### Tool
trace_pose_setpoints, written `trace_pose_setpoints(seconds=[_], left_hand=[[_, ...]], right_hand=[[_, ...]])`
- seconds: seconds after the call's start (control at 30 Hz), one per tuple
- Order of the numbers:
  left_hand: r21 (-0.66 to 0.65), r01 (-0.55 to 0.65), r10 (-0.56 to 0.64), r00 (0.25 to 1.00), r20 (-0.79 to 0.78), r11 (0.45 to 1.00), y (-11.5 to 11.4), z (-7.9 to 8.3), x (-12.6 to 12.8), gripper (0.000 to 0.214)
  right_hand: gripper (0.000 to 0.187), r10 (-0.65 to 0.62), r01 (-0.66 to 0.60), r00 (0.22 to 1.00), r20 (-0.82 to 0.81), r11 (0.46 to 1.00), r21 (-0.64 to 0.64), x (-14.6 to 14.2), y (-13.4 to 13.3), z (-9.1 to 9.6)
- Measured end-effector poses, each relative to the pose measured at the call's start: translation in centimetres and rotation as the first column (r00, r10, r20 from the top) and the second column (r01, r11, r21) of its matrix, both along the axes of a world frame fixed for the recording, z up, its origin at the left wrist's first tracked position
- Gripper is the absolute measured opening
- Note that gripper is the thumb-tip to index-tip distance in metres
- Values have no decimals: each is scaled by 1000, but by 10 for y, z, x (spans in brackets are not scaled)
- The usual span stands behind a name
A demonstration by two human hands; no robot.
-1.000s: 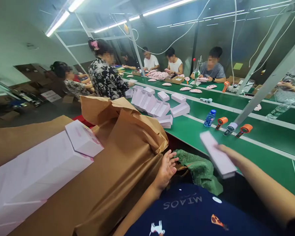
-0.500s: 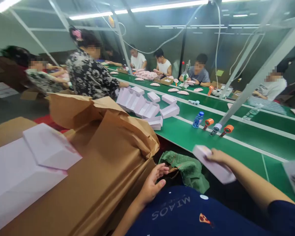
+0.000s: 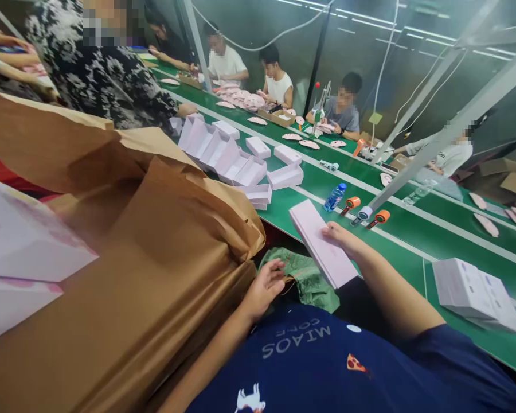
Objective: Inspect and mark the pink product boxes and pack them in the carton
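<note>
My right hand [image 3: 339,241] holds a long, flat, pale pink box [image 3: 322,246] by its side, above the edge of the green conveyor table [image 3: 395,258]. My left hand [image 3: 266,289] hangs over a crumpled green cloth [image 3: 305,281], its fingers loosely curled and holding no box. Brown kraft paper [image 3: 155,229] rises just left of that hand. I cannot tell whether the fingers touch the cloth.
Open pale pink boxes [image 3: 223,149] stand on the belt ahead. A white box stack [image 3: 477,295] lies at right. A blue water bottle [image 3: 335,197] and orange-handled tape dispensers [image 3: 352,205] sit nearby. Several co-workers sit along the far table.
My view has swung left. My right hand has drawn the pink box closer and turned it lengthwise. My left hand has dropped lower over the cloth, and the white box stack has come into view.
</note>
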State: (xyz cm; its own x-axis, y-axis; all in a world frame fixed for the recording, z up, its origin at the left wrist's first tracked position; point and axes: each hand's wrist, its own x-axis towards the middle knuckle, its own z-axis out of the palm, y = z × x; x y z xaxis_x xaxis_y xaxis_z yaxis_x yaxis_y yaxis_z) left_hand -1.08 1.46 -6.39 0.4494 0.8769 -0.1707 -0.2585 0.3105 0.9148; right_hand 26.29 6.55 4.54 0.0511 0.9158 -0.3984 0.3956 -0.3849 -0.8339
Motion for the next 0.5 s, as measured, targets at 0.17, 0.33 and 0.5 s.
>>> trace_pose_setpoints(seconds=[0.17,0.33,0.5], left_hand=[[31,-96,88,976,198,995,13,35,24,109],[18,-152,144,965,220,988,19,54,38,101],[-33,-178,180,947,266,983,22,48,51,92]], right_hand=[[70,147,-133,975,-166,987,92,-49,-2,18],[67,203,-182,972,-117,968,171,-51,-7,18],[65,217,-204,975,-44,957,204,-35,-5,22]])
